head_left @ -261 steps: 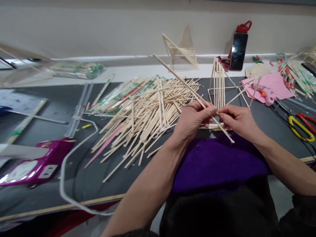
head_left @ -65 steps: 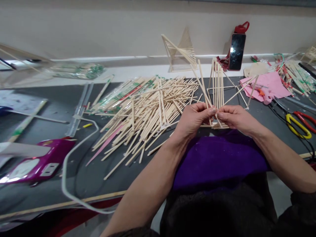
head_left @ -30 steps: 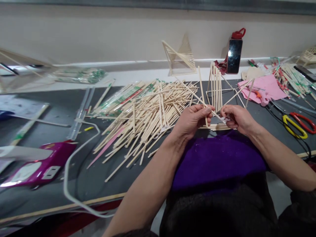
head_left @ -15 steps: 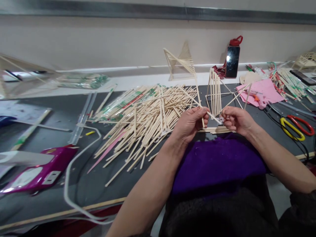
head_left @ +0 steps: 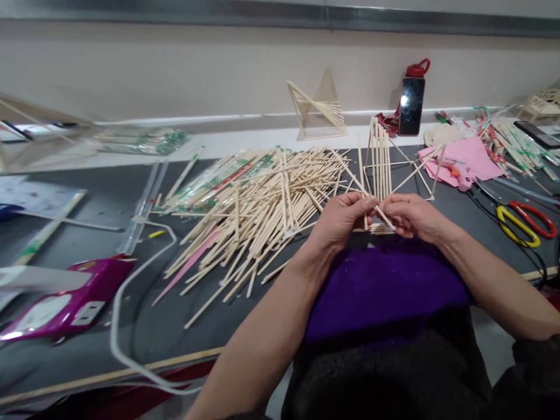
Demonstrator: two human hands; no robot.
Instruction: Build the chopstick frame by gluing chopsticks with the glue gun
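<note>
My left hand [head_left: 343, 219] is closed on thin wooden sticks [head_left: 350, 171], which stick up and away from its fingers. Close beside it, my right hand [head_left: 409, 214] has its fingers pressed together near the whitish end of one of these sticks; what it pinches is too small to make out. Just behind both hands stands a frame of upright sticks [head_left: 381, 160], with thinner struts spreading to its right. A large heap of loose sticks [head_left: 262, 204] lies to the left of my left hand. Purple cloth [head_left: 385, 291] lies below my hands.
A phone [head_left: 412, 107] leans on a red-capped bottle. Scissors [head_left: 518, 224] and pink paper [head_left: 470, 158] lie at the right. A twisted stick model [head_left: 317, 111] stands by the wall. At the left are a magenta device [head_left: 83, 300] and a white cable [head_left: 114, 326].
My right hand has moved left, up close to my left hand. My left hand and its sticks have shifted slightly right, and the held upright stick stands straighter.
</note>
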